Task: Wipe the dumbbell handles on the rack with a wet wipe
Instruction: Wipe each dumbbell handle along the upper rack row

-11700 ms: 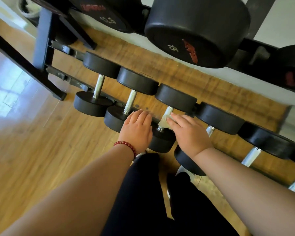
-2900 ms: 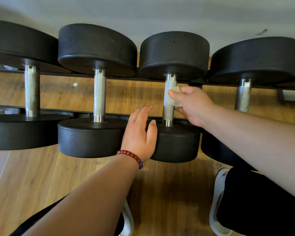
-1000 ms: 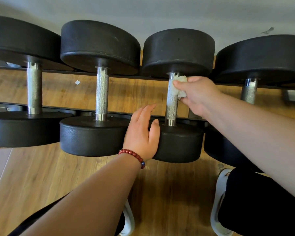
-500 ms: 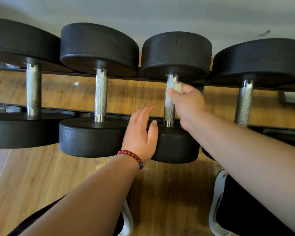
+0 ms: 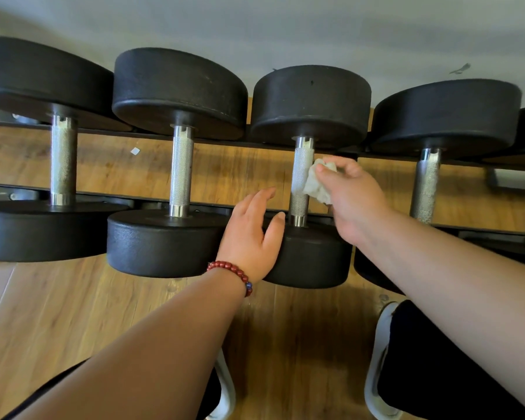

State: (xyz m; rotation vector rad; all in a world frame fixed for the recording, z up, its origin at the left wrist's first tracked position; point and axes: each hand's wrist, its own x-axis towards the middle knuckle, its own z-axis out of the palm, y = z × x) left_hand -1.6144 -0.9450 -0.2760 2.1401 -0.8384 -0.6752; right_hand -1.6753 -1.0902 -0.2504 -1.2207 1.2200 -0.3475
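One wipe (image 5: 315, 184), pinched in R grip (image 5: 355, 198), touches 3rd handle (image 5: 300, 174); L grip (image 5: 250, 237) relaxed

Only one camera here, a wide-angle worn on the head. It's tilted forward and down and sits really close to a row of dumbbells (image 5: 179, 92) on a low rack (image 5: 146, 204). Wood floor (image 5: 73, 313) fills the bottom, pale wall (image 5: 285, 31) runs along the top.
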